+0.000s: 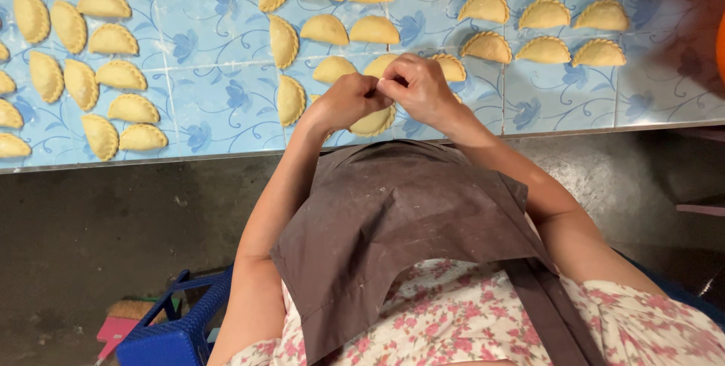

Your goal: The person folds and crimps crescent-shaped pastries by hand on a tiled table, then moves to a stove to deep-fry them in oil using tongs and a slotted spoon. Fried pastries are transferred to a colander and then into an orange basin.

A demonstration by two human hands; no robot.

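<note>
My left hand (349, 98) and my right hand (417, 88) meet over the near edge of the blue tiled counter (219, 101). Together they hold a pale half-moon dumpling (373, 121), fingers pinching its upper rim; only its lower curve shows beneath the hands. Several finished dumplings with crimped edges lie around the hands: a group at the left (98, 75), upright ones just left of my left hand (290, 99), rows behind (374, 30) and at the right (544, 49).
A brown apron (393, 222) over a floral top fills the lower middle. A blue plastic stool (177, 328) stands on the dark floor at lower left, beside a pink dustpan and brush (121, 324). An orange object (720, 41) shows at the right edge.
</note>
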